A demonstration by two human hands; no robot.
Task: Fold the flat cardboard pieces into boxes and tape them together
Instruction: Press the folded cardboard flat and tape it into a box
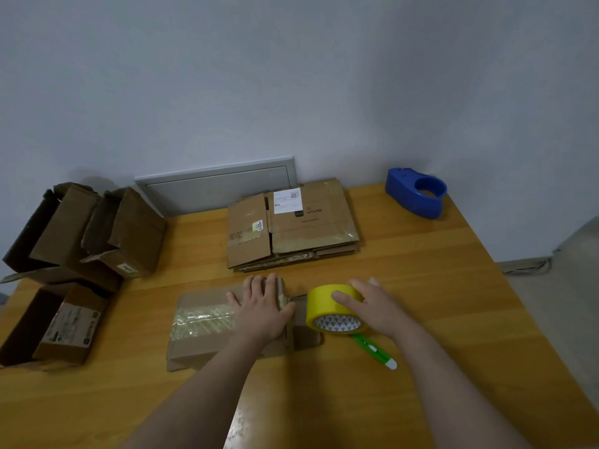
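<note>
Left hand [262, 307] presses box [194, 350]; right hand [374, 307] grips tape roll [319, 304].

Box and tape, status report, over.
Left hand flat on box. Right hand grips tape roll. Cutter lies beside roll.

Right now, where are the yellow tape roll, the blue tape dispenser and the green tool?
yellow tape roll [319, 304]: head view, on its yellow outer band.
blue tape dispenser [400, 186]: head view, on its solid left body.
green tool [373, 348]: head view, on the middle of its shaft.
</note>
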